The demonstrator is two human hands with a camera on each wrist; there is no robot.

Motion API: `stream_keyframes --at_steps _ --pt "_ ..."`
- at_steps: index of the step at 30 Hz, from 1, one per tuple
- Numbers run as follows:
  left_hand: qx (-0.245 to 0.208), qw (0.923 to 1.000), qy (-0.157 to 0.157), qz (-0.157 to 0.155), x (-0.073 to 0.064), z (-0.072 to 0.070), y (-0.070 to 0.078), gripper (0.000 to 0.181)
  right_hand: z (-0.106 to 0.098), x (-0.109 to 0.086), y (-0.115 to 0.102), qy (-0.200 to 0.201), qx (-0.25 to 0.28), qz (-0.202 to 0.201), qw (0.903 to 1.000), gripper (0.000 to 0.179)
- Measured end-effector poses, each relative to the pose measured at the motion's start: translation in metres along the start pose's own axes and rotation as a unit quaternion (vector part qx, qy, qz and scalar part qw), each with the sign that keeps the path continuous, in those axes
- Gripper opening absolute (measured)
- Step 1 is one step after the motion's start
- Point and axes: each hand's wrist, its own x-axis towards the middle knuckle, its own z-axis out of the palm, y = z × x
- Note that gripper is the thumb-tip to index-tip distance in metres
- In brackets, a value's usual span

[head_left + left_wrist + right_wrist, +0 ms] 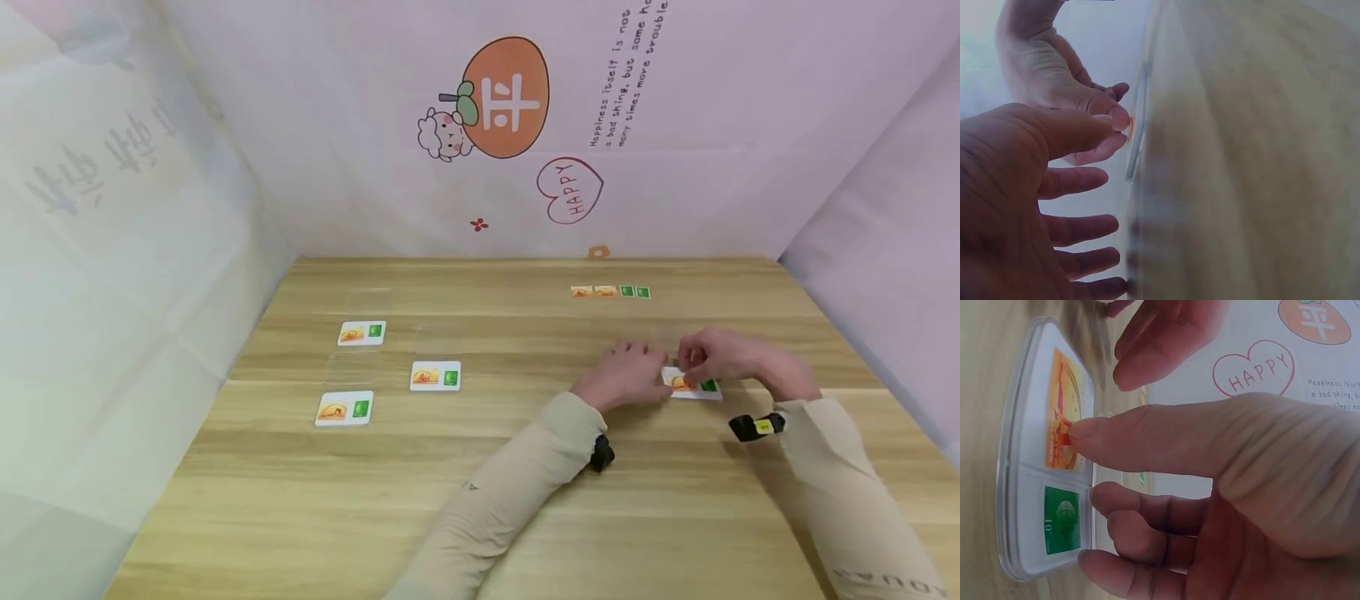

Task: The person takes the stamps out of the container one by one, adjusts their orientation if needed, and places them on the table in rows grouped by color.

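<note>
A flat clear-plastic case (711,394) with a white inside lies on the table between both hands. It holds an orange picture stamp (1063,400) in one half and a smaller green stamp (1062,519) in the other. My right hand (723,357) has its thumb tip on the orange stamp, with the other fingers bent along the case's far edge. In the left wrist view its thumb and index tips come together at the orange stamp. My left hand (628,375) is beside the case's left end, fingers spread and fairly straight, thumb right at the edge.
Three similar cases, each with an orange and a green stamp, lie at left: one behind (362,333), one in front (344,408), one nearer the middle (436,376). Transparent lids (438,339) stretch out behind them. Loose orange stamps (582,292) and green stamps (642,292) lie in a row near the back wall.
</note>
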Motion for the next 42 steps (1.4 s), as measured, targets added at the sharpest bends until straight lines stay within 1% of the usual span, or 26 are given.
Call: stream_keyframes --at_steps 2,7,9,13,20,24,29,36,42 --pt "0.008 0.9999 -0.003 -0.010 0.002 0.003 0.002 0.029 0.001 0.000 0.000 0.001 -0.006 -0.004 1.0000 0.013" --pt "0.025 0.9993 -0.017 -0.022 0.003 0.003 0.006 0.047 0.002 -0.001 -0.003 0.008 -0.025 0.000 0.9997 0.013" --pt "0.028 0.9989 -0.023 -0.030 0.002 0.003 0.007 0.051 0.003 -0.001 -0.004 0.008 -0.029 0.002 0.9995 0.011" --pt "0.030 0.9979 -0.031 -0.049 0.001 0.004 0.010 0.047 0.005 0.000 -0.005 0.008 -0.035 -0.003 0.9993 0.009" --pt "0.038 0.9967 -0.026 -0.067 0.001 0.004 0.013 0.043 0.006 0.002 -0.004 0.004 -0.034 0.000 0.9994 0.009" --pt "0.055 0.9959 -0.029 -0.066 0.003 0.003 0.014 0.041 0.005 0.002 -0.003 0.000 -0.022 -0.001 0.9998 0.009" --pt "0.067 0.9950 -0.032 -0.067 0.003 0.001 0.015 0.041 0.005 0.003 -0.002 0.004 -0.021 -0.004 0.9998 0.010" --pt "0.068 0.9950 -0.027 -0.068 0.003 0.002 0.014 0.038 0.005 0.004 -0.002 -0.001 -0.017 -0.004 0.9998 0.011" --pt "0.066 0.9954 -0.024 -0.064 0.002 0.002 0.014 0.041 0.005 0.004 -0.002 -0.003 -0.020 -0.001 0.9998 0.010"
